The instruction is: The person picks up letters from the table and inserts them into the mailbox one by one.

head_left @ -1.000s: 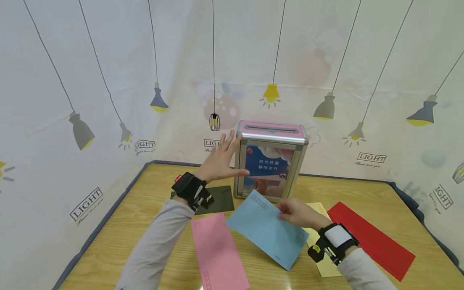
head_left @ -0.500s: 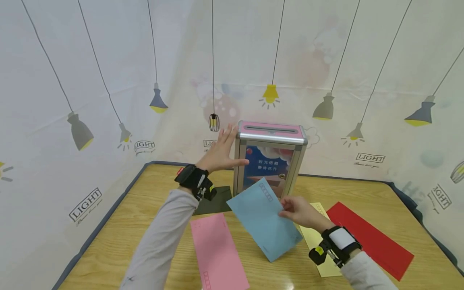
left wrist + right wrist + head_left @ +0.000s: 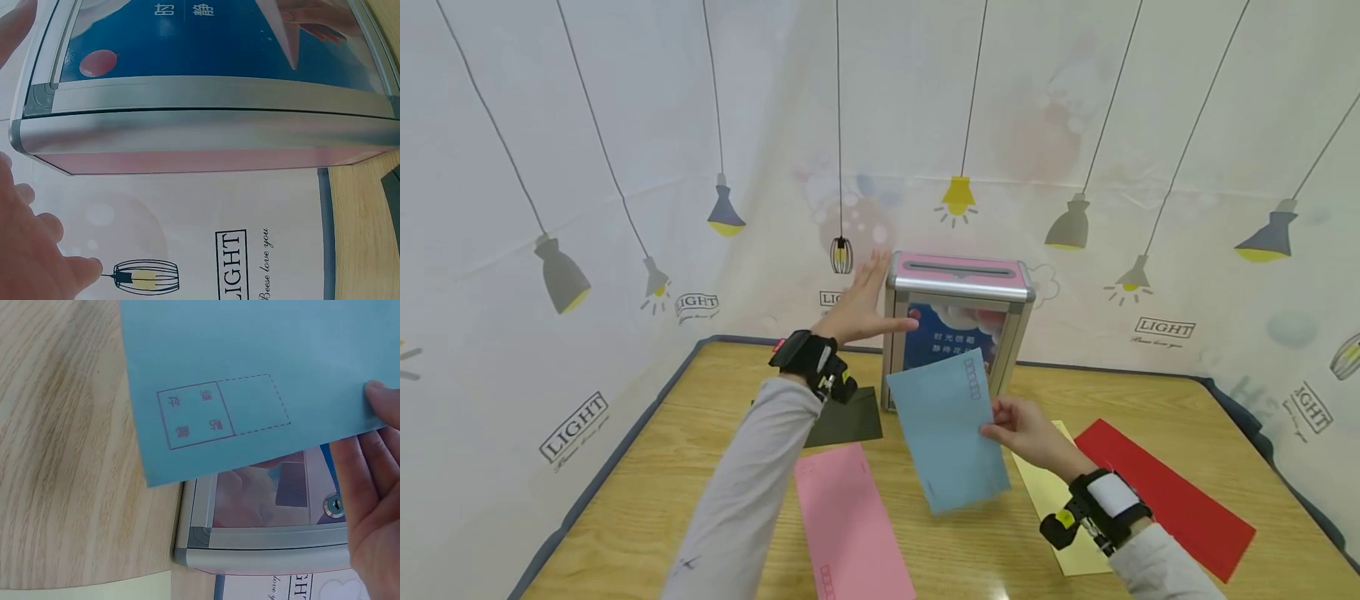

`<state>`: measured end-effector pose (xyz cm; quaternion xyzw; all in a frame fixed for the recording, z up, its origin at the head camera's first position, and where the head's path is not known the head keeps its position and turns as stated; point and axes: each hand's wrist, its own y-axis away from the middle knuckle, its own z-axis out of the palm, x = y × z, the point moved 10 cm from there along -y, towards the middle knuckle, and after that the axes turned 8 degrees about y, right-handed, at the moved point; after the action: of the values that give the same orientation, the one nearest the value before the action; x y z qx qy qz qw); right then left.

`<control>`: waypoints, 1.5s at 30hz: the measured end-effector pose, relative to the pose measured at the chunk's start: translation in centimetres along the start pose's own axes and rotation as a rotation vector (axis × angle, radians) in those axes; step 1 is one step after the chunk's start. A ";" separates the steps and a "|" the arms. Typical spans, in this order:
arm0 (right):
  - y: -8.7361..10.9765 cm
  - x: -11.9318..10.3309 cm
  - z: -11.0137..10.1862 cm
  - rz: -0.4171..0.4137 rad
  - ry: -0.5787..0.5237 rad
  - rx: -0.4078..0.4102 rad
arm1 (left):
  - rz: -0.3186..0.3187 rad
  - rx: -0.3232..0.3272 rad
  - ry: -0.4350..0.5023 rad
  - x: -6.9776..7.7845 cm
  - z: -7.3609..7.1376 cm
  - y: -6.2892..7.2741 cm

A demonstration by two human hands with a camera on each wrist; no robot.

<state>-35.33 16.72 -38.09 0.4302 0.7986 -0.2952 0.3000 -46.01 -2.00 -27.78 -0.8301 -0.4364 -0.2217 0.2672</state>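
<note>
My right hand (image 3: pixel 1030 433) pinches a blue envelope (image 3: pixel 940 450) by its right edge, thumb on the near face. Held up in front of the letter box, the envelope hides the lower part of that box's door. In the right wrist view, the blue envelope (image 3: pixel 250 337) shows a printed stamp frame near its corner. The letter box (image 3: pixel 1021 342) has a silver frame, a pink top with a long slot (image 3: pixel 958 268), and a lock (image 3: pixel 335 505). My left hand (image 3: pixel 861 308), fingers spread, is at the box's upper left side; whether it touches, I cannot tell.
On the wooden table (image 3: pixel 647 500) lie a pink envelope (image 3: pixel 853 525), a dark envelope (image 3: pixel 853 417) left of the box, a yellow envelope (image 3: pixel 1086 550) partly under my right wrist, and a red envelope (image 3: pixel 1165 500) at right. A lamp-print curtain (image 3: pixel 775 275) surrounds the table.
My right hand has turned the blue envelope from a slant to nearly upright and raised its top end before the box door. My left hand has shifted slightly up the box's side.
</note>
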 end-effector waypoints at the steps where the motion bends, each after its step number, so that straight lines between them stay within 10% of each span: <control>1: 0.0 0.0 -0.1 0.003 -0.013 0.008 | 0.008 0.001 0.004 0.1 0.0 -0.1; 21: 0.1 -1.5 -1.5 -0.064 -0.188 0.082 | 0.079 0.063 0.189 0.9 -1.6 -2.8; 45: -0.3 -3.2 -4.0 -0.112 -0.278 0.218 | 0.081 0.006 0.161 1.3 -0.5 -5.0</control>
<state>-35.05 17.87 -33.15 0.3702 0.7353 -0.4530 0.3421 -49.59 0.87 -25.39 -0.8256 -0.3803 -0.2755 0.3127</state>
